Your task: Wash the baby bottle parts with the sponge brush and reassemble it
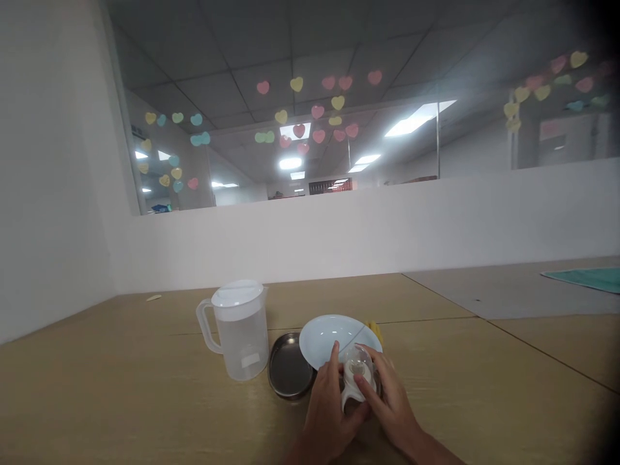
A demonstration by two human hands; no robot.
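Observation:
Both my hands are closed around a small white baby bottle with a clear domed cap near the table's front edge. My left hand grips its left side, with a finger raised along the cap. My right hand wraps its right side. Just behind the bottle lies a pale blue plate with something yellow at its far right rim. A round steel dish sits left of my hands, partly under the plate. A clear plastic pitcher with a white lid stands further left.
The wooden table runs back to a white partition wall. A grey mat and a teal cloth lie at the far right. A small pale scrap lies at the back left. Heart stickers dot the glass above.

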